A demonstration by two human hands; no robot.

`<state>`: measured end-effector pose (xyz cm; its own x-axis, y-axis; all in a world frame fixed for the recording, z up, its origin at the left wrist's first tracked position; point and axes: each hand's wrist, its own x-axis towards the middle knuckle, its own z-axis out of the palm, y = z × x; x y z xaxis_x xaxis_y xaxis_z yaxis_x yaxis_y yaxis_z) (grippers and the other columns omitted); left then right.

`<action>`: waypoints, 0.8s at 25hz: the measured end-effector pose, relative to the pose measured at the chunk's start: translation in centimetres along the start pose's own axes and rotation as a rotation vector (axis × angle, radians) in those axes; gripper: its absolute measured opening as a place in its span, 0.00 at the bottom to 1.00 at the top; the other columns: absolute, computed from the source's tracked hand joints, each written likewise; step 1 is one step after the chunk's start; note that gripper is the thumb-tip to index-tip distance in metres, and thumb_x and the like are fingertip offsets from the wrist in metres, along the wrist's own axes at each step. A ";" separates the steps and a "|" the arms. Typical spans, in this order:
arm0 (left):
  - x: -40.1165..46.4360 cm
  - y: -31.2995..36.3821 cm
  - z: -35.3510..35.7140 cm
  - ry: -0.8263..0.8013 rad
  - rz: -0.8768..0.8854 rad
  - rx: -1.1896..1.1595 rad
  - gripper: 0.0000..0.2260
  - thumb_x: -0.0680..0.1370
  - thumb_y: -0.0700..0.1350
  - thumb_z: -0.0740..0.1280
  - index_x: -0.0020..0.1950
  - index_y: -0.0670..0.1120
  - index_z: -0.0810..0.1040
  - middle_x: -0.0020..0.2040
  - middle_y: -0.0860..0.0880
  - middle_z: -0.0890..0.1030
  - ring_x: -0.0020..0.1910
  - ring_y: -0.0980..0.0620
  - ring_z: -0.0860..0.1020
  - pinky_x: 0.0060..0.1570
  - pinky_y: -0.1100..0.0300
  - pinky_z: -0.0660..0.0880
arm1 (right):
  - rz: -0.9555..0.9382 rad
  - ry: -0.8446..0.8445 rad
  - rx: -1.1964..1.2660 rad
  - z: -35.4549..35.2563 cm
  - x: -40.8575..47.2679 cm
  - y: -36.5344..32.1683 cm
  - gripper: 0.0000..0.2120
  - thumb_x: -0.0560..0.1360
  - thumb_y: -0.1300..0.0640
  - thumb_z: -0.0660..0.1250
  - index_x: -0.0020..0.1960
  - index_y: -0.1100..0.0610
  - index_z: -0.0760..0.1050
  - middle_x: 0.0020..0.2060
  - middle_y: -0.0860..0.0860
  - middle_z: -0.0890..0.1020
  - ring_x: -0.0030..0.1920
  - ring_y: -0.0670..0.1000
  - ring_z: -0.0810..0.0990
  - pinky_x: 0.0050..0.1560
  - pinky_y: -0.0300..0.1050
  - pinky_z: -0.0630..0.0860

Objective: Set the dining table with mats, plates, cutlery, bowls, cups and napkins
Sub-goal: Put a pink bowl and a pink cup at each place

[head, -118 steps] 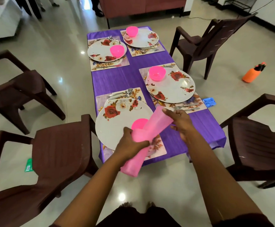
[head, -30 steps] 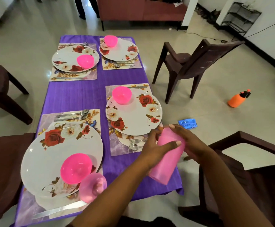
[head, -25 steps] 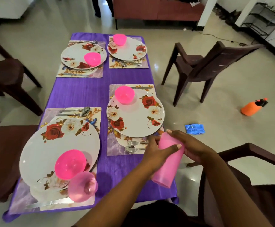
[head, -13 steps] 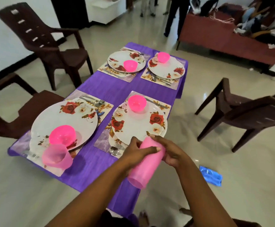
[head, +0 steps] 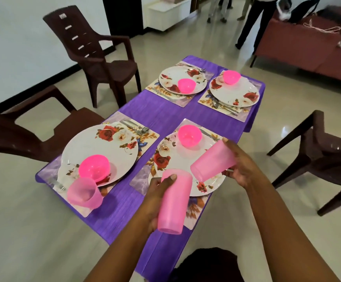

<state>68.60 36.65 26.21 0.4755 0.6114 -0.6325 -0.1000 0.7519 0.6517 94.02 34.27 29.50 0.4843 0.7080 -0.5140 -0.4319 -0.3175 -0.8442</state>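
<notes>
cups split for one-at-a-time placing: left hand (head: 155, 200) wrapped round nested stack of translucent pink plastic cups (head: 174, 201), mouth tipped down over near edge of purple-clothed table (head: 161, 117); right hand (head: 240, 165) curled round single pink plastic cup (head: 213, 160), tilted above floral white plate (head: 177, 159) on near right placemat. probably about to be stood upright there, matching pink cup (head: 84, 192) sitting by near left plate (head: 100, 149) at near left corner. little bare mat beside right plate; pink plastic bowl (head: 190, 135) on far part of plate. right table edge close, so easy to overhang. far two settings without cups. no napkins visible.
</notes>
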 end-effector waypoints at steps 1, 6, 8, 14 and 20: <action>0.5 0.0 0.6 0.000 0.019 -0.008 0.32 0.64 0.56 0.76 0.63 0.48 0.69 0.56 0.37 0.80 0.45 0.38 0.83 0.42 0.44 0.79 | -0.012 -0.031 0.013 0.3 0.7 0.0 0.32 0.59 0.36 0.76 0.57 0.50 0.76 0.57 0.52 0.80 0.56 0.53 0.79 0.40 0.47 0.78; 3.7 0.1 5.5 0.087 0.065 0.035 0.25 0.68 0.54 0.76 0.61 0.52 0.70 0.54 0.39 0.80 0.43 0.40 0.84 0.39 0.45 0.80 | 0.005 -0.139 0.029 -1.9 7.1 -1.3 0.50 0.50 0.36 0.82 0.67 0.55 0.73 0.60 0.59 0.78 0.59 0.60 0.79 0.44 0.55 0.81; 5.3 0.1 8.6 0.132 0.070 0.008 0.24 0.70 0.54 0.76 0.60 0.50 0.70 0.53 0.39 0.80 0.41 0.41 0.84 0.37 0.47 0.80 | -0.021 -0.153 -0.029 -3.8 10.2 -3.2 0.49 0.53 0.37 0.82 0.67 0.58 0.72 0.61 0.60 0.78 0.60 0.60 0.79 0.49 0.57 0.81; 10.7 -1.1 17.0 0.332 0.163 -0.197 0.35 0.65 0.62 0.76 0.65 0.48 0.68 0.57 0.38 0.79 0.51 0.37 0.82 0.45 0.39 0.80 | -0.021 -0.304 -0.141 -7.0 17.7 -8.8 0.42 0.57 0.43 0.82 0.64 0.57 0.70 0.59 0.58 0.78 0.58 0.59 0.78 0.56 0.57 0.80; 12.4 0.9 18.9 0.450 0.256 -0.263 0.40 0.59 0.66 0.76 0.66 0.52 0.70 0.59 0.38 0.79 0.53 0.37 0.81 0.44 0.42 0.80 | -0.141 -0.266 -0.285 -2.9 23.0 -11.9 0.30 0.67 0.49 0.78 0.62 0.53 0.66 0.58 0.55 0.74 0.51 0.52 0.78 0.53 0.52 0.80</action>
<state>90.95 40.23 26.89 -0.0050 0.7835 -0.6214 -0.4045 0.5667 0.7178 112.47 52.53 27.30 0.2940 0.8837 -0.3642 -0.1294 -0.3407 -0.9312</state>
